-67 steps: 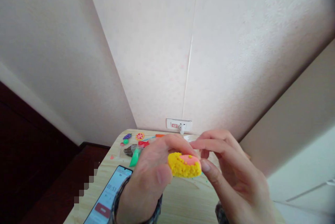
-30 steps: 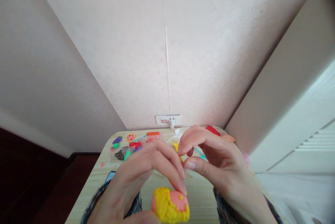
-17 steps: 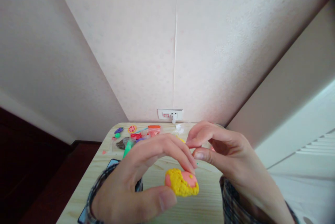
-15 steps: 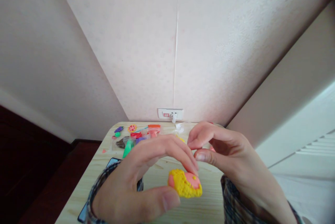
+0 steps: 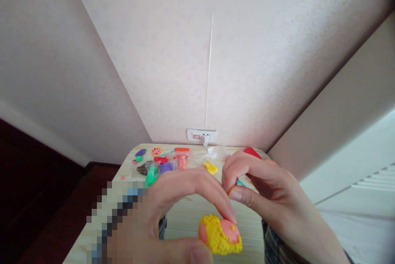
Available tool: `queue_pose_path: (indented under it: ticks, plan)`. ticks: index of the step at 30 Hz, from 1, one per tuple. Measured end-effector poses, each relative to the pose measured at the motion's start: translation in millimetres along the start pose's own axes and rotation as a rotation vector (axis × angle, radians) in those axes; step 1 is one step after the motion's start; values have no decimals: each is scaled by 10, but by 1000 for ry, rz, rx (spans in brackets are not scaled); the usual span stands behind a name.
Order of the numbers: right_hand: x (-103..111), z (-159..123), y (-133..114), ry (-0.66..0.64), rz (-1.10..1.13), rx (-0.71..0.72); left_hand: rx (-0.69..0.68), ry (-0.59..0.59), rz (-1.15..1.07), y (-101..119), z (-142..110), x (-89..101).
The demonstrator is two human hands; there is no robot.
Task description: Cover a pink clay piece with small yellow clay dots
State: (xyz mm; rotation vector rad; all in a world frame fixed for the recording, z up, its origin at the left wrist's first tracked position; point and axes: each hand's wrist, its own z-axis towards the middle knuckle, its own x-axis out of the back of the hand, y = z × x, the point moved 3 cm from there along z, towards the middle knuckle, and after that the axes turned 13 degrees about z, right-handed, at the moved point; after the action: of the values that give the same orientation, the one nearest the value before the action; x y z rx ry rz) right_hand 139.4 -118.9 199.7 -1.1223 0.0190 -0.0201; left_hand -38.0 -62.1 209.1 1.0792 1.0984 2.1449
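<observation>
Between the thumb and fingertips of my left hand (image 5: 182, 198) is a lump of pink modelling clay (image 5: 226, 226), partly covered with bumpy yellow clay (image 5: 212, 233). One small yellow dot sits by itself on the bare pink part. My right hand (image 5: 262, 190) is just above and to the right of the lump, apart from it, with thumb and forefinger pinched together. Whatever is in that pinch, if anything, is too small to make out. Part of my left hand and wrist is pixelated.
On the wooden table (image 5: 92, 237), bags of coloured clay lie at the back left, among them green clay (image 5: 151, 174) and purple clay (image 5: 166, 167). Yellow clay (image 5: 210, 168) lies behind my hands. A wall socket (image 5: 197, 135) with a plug is beyond the table.
My left hand and the clay lump appear lower in view. The right hand's pinch has also dropped slightly, showing more of the yellow clay and a red item behind.
</observation>
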Motion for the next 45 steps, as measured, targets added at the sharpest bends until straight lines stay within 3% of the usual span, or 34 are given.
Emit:
queue_pose_path:
  ticks: [5, 12, 21, 28, 37, 45]
  plan:
    - [32, -25, -8, 34, 15, -68, -38, -48, -35, -11, -1, -4]
    - [139, -119, 87, 256, 136, -170, -65, -73, -66, -8, 20, -11]
    - [57, -147, 94, 350, 469, -186, -138, 23, -196, 34, -77, -32]
    - [-7, -104, 239, 232, 708, -195, -160, 107, -372, 66, -68, -50]
    - [27, -73, 287, 255, 662, -203, -124, 177, -373, -100, -52, -22]
    - [34, -74, 228, 235, 758, -69, -95, 170, -354, -200, -44, -26]
